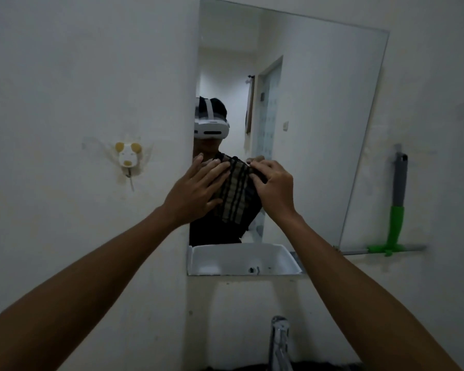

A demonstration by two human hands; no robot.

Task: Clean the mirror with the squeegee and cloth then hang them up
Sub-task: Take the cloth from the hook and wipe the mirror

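A dark striped cloth [237,194] is held up in front of the lower left part of the wall mirror [319,124]. My left hand [196,191] lies flat on the cloth's left side with straight fingers. My right hand [272,188] pinches the cloth's upper right edge with curled fingers. The squeegee [395,210], grey handle above a green neck and a long blade, hangs on the wall to the right of the mirror. Whether the cloth touches the glass I cannot tell.
An animal-shaped wall hook [128,158] is stuck to the wall left of the mirror. A chrome tap [279,341] rises at the bottom centre. The mirror reflects a white basin [241,259] and a person wearing a headset.
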